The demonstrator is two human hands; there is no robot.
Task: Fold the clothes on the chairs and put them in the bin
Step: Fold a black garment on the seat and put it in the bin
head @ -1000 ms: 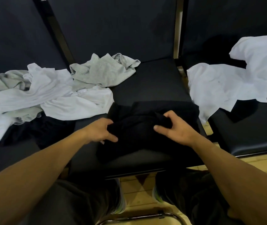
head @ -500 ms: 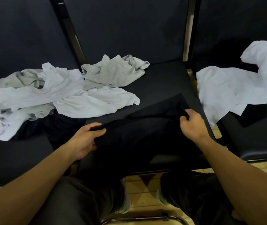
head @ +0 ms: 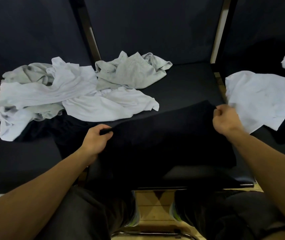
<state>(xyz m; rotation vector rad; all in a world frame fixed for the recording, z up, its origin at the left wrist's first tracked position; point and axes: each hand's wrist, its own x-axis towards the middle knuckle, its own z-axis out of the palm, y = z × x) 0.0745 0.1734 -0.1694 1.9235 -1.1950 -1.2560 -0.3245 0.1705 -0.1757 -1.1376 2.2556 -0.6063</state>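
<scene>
A black garment [head: 169, 137] is stretched wide over the front of the middle black chair seat [head: 188, 87]. My left hand [head: 96, 141] grips its top edge at the left, fingers curled round a bunch of cloth. At the right, my right hand [head: 225, 120] pinches the top corner, lifted off the seat. The garment hangs between both hands, slanting up to the right. No bin is in view.
A heap of white and grey shirts [head: 55, 94] lies over the left chair, with a grey shirt [head: 129, 71] at the back of the middle seat. A white shirt [head: 263, 97] is spread on the right chair. Wooden floor [head: 154, 203] and my shoes show below.
My hands lifted the black garment off the seat and moved apart, pulling it out wide. The right hand went up and right, the left stayed near the left edge.
</scene>
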